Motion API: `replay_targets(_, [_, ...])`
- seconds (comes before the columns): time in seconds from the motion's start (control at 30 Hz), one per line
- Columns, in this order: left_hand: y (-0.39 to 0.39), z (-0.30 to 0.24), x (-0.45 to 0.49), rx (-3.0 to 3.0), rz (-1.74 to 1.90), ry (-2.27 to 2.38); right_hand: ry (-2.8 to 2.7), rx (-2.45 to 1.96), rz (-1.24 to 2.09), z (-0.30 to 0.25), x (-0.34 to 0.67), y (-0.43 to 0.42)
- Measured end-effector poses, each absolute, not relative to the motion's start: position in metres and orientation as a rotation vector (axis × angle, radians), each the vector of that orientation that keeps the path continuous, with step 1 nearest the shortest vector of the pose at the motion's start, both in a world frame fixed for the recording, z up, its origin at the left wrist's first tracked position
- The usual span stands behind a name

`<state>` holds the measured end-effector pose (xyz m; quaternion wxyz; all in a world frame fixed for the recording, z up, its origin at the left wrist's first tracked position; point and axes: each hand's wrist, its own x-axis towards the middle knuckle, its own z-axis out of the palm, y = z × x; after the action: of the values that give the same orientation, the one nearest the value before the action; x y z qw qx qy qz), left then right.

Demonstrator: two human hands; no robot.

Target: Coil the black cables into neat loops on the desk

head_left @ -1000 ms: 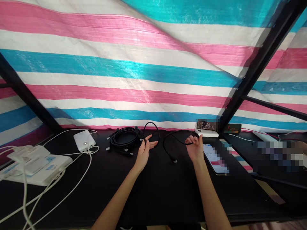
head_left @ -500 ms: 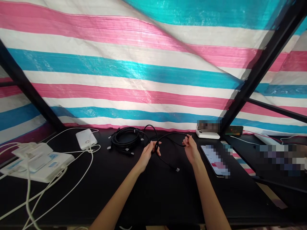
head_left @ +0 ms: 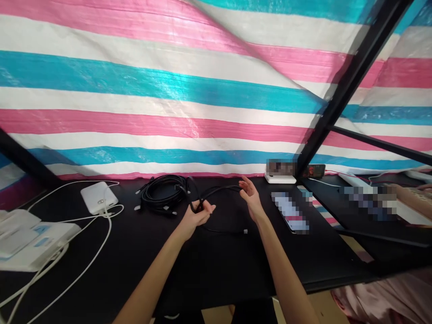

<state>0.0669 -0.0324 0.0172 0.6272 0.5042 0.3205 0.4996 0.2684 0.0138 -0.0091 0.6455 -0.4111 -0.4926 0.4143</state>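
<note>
Closed in a loose fist, my left hand (head_left: 196,215) pinches a loop of the black cable (head_left: 221,189) low in the middle of the frame, just above the desk (head_left: 216,270). My right hand (head_left: 250,200) is open beside it, fingers spread and gripping nothing. The cable looks light, limp and slightly springy, so I judge it is best held where its strands cross, not by its plug end (head_left: 245,231) lying on the desk.
</note>
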Motion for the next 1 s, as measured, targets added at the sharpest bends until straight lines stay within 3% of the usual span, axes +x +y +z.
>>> replay_targets(0.23, [-0.031, 0.009, 0.041, 0.955, 0.927, 0.299, -1.166, -0.893, 1.022, -0.003, 0.267, 0.011])
replay_targets(0.4, [-0.029, -0.013, 0.034, 0.830, 1.125, 0.588, -1.137, -0.742, 1.154, 0.003, 0.263, 0.008])
replay_targets(0.63, [-0.024, 0.021, 0.041, 0.681, 0.998, 0.565, -1.069, -0.857, 1.207, 0.007, 0.259, 0.003])
replay_targets(0.8, [-0.015, 0.025, 0.048, 0.509, 1.186, 0.663, -0.903, -0.793, 1.148, 0.008, 0.269, 0.006])
replay_targets(1.0, [-0.011, 0.017, 0.051, 0.483, 1.194, 0.809, -1.103, -0.618, 1.518, 0.017, 0.275, -0.008])
